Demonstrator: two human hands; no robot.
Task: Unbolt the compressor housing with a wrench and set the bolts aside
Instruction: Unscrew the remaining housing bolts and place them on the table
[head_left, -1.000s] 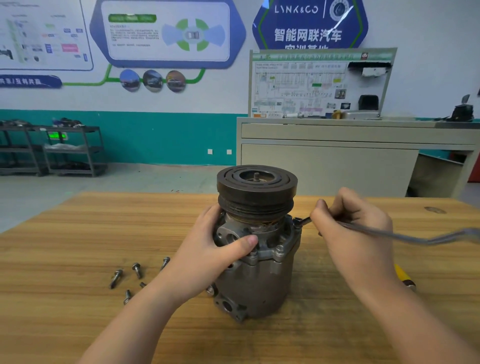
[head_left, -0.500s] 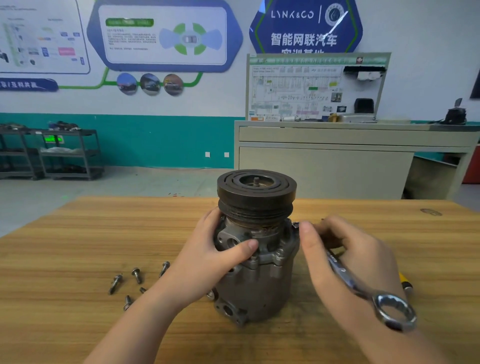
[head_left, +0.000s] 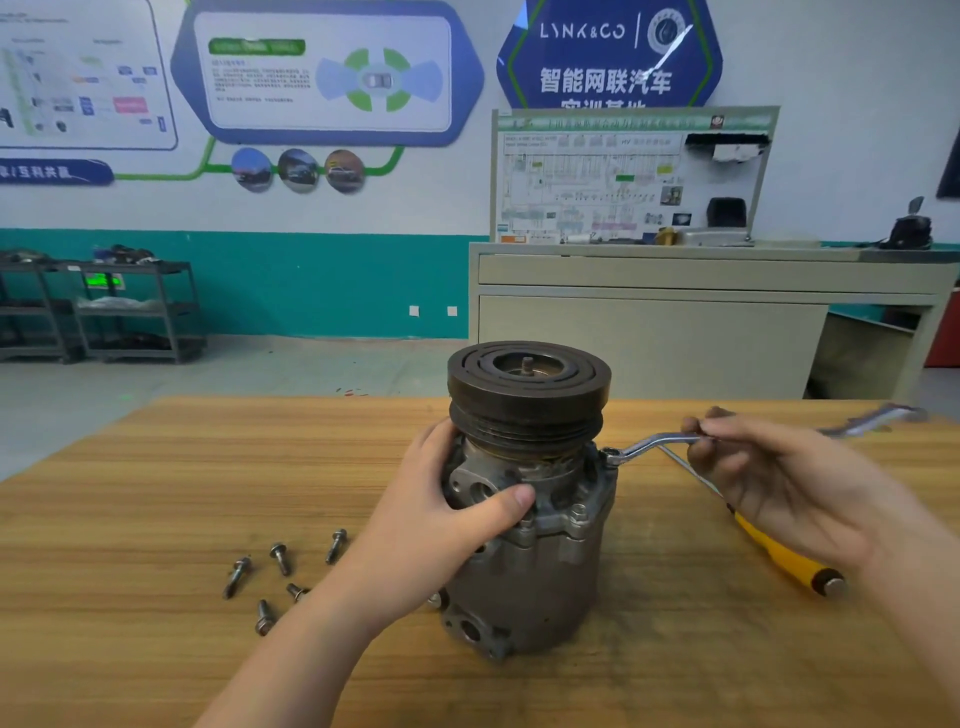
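Observation:
A grey metal compressor with a dark pulley on top stands upright on the wooden table. My left hand grips its upper housing from the left, thumb across the front. My right hand holds the shaft of a steel wrench. The wrench's ring end sits on a bolt at the housing's right flange, and its far end is blurred. Several loose bolts lie on the table to the left of the compressor.
A yellow-handled screwdriver lies on the table under my right hand. Behind the table stand a beige bench with a training board and, at the far left, dark metal shelf carts.
My right hand has swung the wrench handle from near me out to the right and away, with the ring end staying at the flange bolt. My left hand has kept its hold.

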